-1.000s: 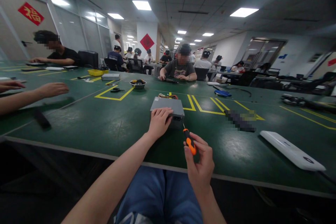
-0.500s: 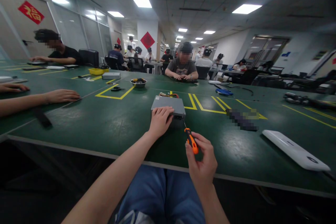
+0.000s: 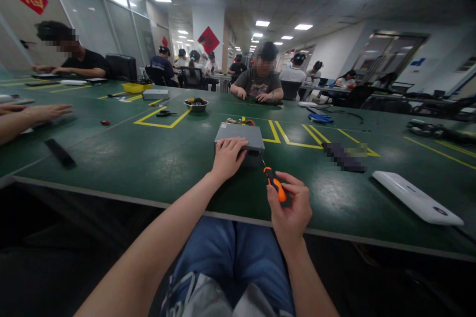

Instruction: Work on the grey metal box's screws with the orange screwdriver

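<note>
A grey metal computer power supply (image 3: pixel 238 132) sits on the green table in front of me, with a cable bundle (image 3: pixel 241 122) at its far side. My left hand (image 3: pixel 227 159) holds it, fingers across the top and thumb down at the near face. In my right hand (image 3: pixel 292 205) is an orange and black screwdriver (image 3: pixel 275 184), pinched by its handle between thumb and fingers. Its shaft points up and left to the lower right corner of the near face. Whether the tip sits in a screw is too small to tell.
A metal bowl (image 3: pixel 196 105) with small items stands beyond the power supply. A white device (image 3: pixel 416 197) lies at right, a dark strip (image 3: pixel 60 153) at left. Another person's hands (image 3: pixel 40 115) rest at the left. A person (image 3: pixel 260 79) works across the table.
The screwdriver handle has turned and leans further right. The co-worker's hand at left has drawn back, baring a small red item on the table. My view has tilted slightly down.
</note>
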A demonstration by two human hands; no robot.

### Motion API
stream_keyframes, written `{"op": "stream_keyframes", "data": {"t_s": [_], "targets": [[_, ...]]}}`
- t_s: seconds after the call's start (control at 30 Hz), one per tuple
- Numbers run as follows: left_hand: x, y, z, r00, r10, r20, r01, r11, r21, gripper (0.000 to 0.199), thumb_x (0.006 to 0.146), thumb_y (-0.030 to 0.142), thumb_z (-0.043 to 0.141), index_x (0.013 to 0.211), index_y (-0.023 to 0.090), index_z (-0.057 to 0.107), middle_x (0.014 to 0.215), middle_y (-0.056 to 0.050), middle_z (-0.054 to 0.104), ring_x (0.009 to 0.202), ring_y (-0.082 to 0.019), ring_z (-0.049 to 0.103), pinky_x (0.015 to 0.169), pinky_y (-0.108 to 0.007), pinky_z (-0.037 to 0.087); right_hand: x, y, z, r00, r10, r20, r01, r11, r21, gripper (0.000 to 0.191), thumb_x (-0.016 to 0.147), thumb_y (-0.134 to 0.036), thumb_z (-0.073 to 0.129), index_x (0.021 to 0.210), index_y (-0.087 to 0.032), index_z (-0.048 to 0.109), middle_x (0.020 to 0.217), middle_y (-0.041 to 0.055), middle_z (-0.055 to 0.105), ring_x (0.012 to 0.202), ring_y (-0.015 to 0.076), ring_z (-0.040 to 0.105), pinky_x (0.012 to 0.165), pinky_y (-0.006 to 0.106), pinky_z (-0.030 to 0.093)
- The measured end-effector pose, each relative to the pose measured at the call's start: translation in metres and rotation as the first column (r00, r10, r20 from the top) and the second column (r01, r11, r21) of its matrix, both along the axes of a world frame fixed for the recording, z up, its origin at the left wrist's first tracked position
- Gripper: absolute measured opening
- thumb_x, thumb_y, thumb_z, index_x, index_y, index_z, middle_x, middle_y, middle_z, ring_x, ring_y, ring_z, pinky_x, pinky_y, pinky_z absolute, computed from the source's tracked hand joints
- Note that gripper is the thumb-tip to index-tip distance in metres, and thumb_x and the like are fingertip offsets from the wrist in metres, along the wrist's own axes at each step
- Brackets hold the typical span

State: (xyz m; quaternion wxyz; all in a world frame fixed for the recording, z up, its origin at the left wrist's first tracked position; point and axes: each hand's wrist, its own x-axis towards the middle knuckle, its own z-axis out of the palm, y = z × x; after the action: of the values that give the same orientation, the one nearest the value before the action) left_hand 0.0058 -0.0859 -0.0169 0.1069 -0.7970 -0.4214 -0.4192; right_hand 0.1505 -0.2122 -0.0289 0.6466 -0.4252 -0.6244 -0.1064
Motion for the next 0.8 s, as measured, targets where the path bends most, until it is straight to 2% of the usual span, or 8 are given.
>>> {"op": "stream_keyframes", "data": {"t_s": [0.13,0.23,0.3,0.43,0.57,0.67,0.73,0.8], "targets": [[0.000,0.000,0.000,1.000,0.000,-0.009,0.000,1.000,-0.012,0.024,0.089,0.026,0.044,0.111,0.026,0.054,0.121,-0.001,0.059,0.115,-0.018,0.048,0.098,-0.037,0.029,0.001,-0.006,0.004,0.994,0.085,0.073,-0.082,0.996,-0.046,0.024,0.084,-0.022,0.056,0.108,-0.022,0.054,0.107,0.0089,0.061,0.100,0.0221,0.059,0.085,0.042,0.051],[0.001,-0.001,0.000,1.000,0.001,-0.005,-0.001,1.000,-0.011,0.024,0.089,0.026,0.044,0.110,0.026,0.054,0.121,-0.001,0.059,0.115,-0.018,0.048,0.098,-0.037,0.029,0.004,-0.010,0.005,0.979,0.107,0.174,-0.090,0.991,-0.102,0.030,0.085,-0.020,0.053,0.115,-0.021,0.052,0.114,0.0107,0.058,0.107,0.0233,0.056,0.089,0.044,0.049],[0.001,-0.001,0.000,1.000,-0.001,-0.003,0.001,1.000,-0.004,0.024,0.089,0.026,0.045,0.110,0.026,0.054,0.121,0.000,0.059,0.115,-0.018,0.048,0.098,-0.037,0.029,0.009,-0.005,0.007,0.958,0.106,0.267,-0.088,0.993,-0.079,0.034,0.085,-0.018,0.053,0.119,-0.020,0.048,0.113,0.0120,0.058,0.107,0.0231,0.056,0.087,0.043,0.050],[0.001,-0.001,0.000,1.000,0.006,-0.008,-0.006,1.000,0.003,0.023,0.088,0.025,0.045,0.110,0.026,0.054,0.121,0.000,0.059,0.115,-0.018,0.048,0.097,-0.037,0.029,0.024,0.020,0.019,0.870,0.109,0.481,-0.185,0.976,0.115,0.031,0.078,-0.023,0.064,0.105,-0.021,0.048,0.103,0.0111,0.063,0.091,0.0202,0.063,0.071,0.034,0.056],[0.001,-0.001,0.001,1.000,0.012,-0.014,-0.012,1.000,0.003,0.024,0.089,0.025,0.045,0.111,0.026,0.053,0.121,0.000,0.059,0.115,-0.017,0.048,0.097,-0.037,0.029,0.041,0.042,0.028,0.736,0.169,0.656,-0.285,0.956,0.073,0.026,0.080,-0.028,0.062,0.102,-0.022,0.049,0.102,0.0088,0.065,0.086,0.0181,0.065,0.066,0.031,0.056],[0.001,0.000,0.001,1.000,0.013,-0.009,-0.013,1.000,0.011,0.024,0.089,0.026,0.044,0.111,0.026,0.053,0.121,0.000,0.059,0.115,-0.017,0.048,0.097,-0.036,0.029,0.050,0.045,0.021,0.630,0.174,0.757,-0.319,0.946,0.049,0.028,0.081,-0.029,0.060,0.107,-0.023,0.054,0.108,0.0100,0.063,0.089,0.0190,0.065,0.067,0.031,0.056],[0.001,-0.001,0.001,1.000,0.012,-0.010,-0.012,1.000,0.010,0.023,0.089,0.026,0.044,0.111,0.026,0.053,0.121,0.001,0.059,0.115,-0.016,0.048,0.097,-0.036,0.029,0.053,0.045,0.014,0.583,0.215,0.783,-0.369,0.929,0.020,0.030,0.082,-0.027,0.055,0.112,-0.023,0.054,0.115,0.0112,0.060,0.094,0.0204,0.063,0.069,0.032,0.056],[0.001,-0.001,0.001,1.000,0.009,-0.017,-0.009,1.000,0.005,0.024,0.089,0.026,0.044,0.111,0.027,0.053,0.121,0.001,0.059,0.116,-0.016,0.047,0.098,-0.036,0.029,0.054,0.046,0.008,0.588,0.230,0.776,-0.358,0.934,-0.005,0.033,0.083,-0.024,0.054,0.116,-0.023,0.053,0.114,0.0109,0.061,0.094,0.0198,0.064,0.070,0.031,0.056]]}}
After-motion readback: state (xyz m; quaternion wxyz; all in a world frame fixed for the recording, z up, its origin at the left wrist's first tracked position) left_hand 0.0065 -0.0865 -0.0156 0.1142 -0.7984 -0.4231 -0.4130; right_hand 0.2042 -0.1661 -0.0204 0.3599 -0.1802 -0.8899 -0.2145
